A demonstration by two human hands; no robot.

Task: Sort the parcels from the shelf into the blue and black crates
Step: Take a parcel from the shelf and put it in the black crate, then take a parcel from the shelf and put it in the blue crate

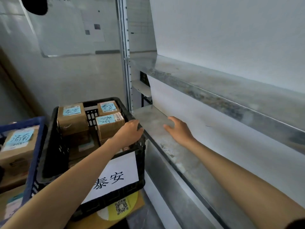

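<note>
At your left the blue plastic crate [35,154] holds a brown cardboard parcel [17,149], the black plastic crate [50,146] beside it holds three blue-labelled cardboard boxes [72,120], your left hand [130,133] grips its right rim, and your right hand [179,130] hovers slack-fingered over the grey metal shelf [148,117].

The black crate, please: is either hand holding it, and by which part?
The left hand grips the black crate by its right rim, near the far corner. The right hand is open over the shelf, holding nothing.
</note>
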